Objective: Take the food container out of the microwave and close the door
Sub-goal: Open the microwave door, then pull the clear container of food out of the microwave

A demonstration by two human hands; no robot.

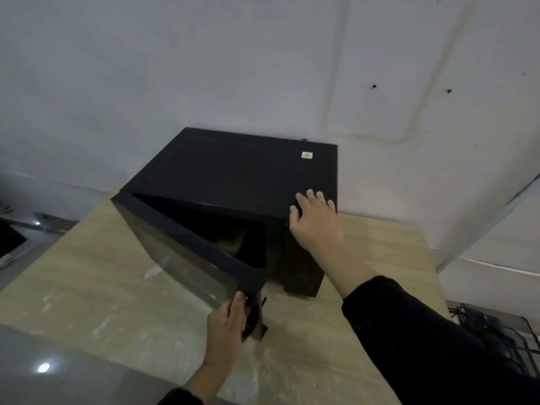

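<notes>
A black microwave stands on a light wooden table against a white wall. Its door hangs partly open, swung out toward the left front. My left hand grips the door's free edge at the bottom corner. My right hand lies flat on the microwave's top right front corner, fingers spread. The cavity is dark; a faint brownish shape shows inside, too dim to identify as the food container.
The table's left edge drops to a grey glossy floor. A dark wire rack or basket sits low at the right beyond the table edge. White wall surfaces rise behind and to the right.
</notes>
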